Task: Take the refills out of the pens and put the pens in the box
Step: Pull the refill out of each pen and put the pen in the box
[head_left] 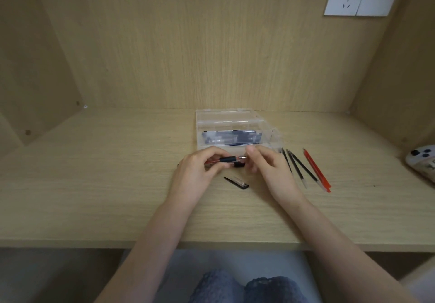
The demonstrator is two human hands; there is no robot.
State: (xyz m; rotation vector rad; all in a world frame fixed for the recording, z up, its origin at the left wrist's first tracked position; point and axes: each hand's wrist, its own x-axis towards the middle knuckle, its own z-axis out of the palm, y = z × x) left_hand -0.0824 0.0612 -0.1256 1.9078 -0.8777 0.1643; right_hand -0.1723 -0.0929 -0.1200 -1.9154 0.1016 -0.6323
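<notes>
On the wooden tabletop [94, 185], before the clear box [235, 135], we are gripping a red pen [226, 160] in the left hand [197, 173]; the right hand [266, 164] is pinching its tip, likely unscrewing it. Next: withdrawing the refill.

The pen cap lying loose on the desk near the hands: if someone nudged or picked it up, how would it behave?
The pen cap looks like a small, thin, clear plastic piece, so it is probably very light and would skid easily on the smooth desk. Its black clip along one side would likely stop it rolling far. Being so small and slick, it may be fiddly to pinch.
</notes>
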